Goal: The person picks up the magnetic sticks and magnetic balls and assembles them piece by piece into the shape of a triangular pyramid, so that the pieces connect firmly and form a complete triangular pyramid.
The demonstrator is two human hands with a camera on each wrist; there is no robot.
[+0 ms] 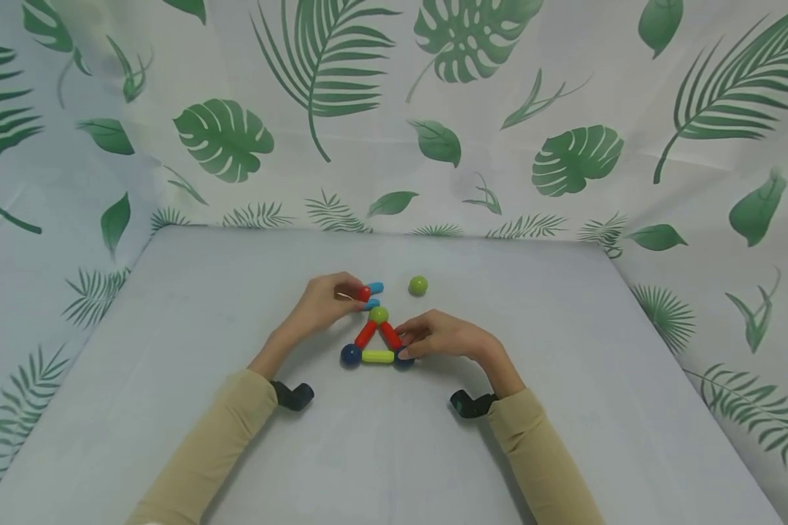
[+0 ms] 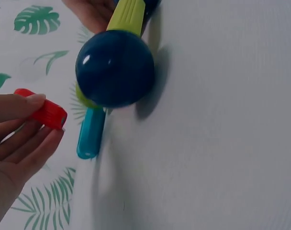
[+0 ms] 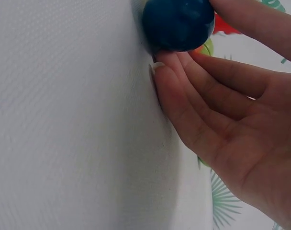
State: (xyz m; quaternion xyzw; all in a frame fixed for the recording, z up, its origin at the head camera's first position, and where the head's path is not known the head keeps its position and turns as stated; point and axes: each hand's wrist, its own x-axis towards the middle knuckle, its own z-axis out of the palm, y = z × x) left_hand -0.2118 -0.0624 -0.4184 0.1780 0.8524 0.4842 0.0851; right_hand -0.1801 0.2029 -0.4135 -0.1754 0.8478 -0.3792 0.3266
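Note:
My left hand (image 1: 325,302) pinches a short red rod (image 2: 52,114) between thumb and fingertips, lifted beside the far end of a triangle of rods and balls. Two light-blue rods (image 1: 376,287) lie right by those fingertips. The triangle has a green ball (image 1: 379,315) at its far corner, two red rods (image 1: 365,335) as sides and a yellow-green rod (image 1: 377,356) along its near side. A dark blue ball (image 2: 116,69) forms its left corner. With thumb and fingers, my right hand (image 1: 449,335) grips the other dark blue ball (image 3: 179,24) at the right corner.
A loose green ball (image 1: 418,285) lies beyond the triangle, to its right. The white table (image 1: 394,452) ends at the back against a leaf-printed cloth (image 1: 368,175). Dark wrist cameras (image 1: 293,396) jut inward from both forearms.

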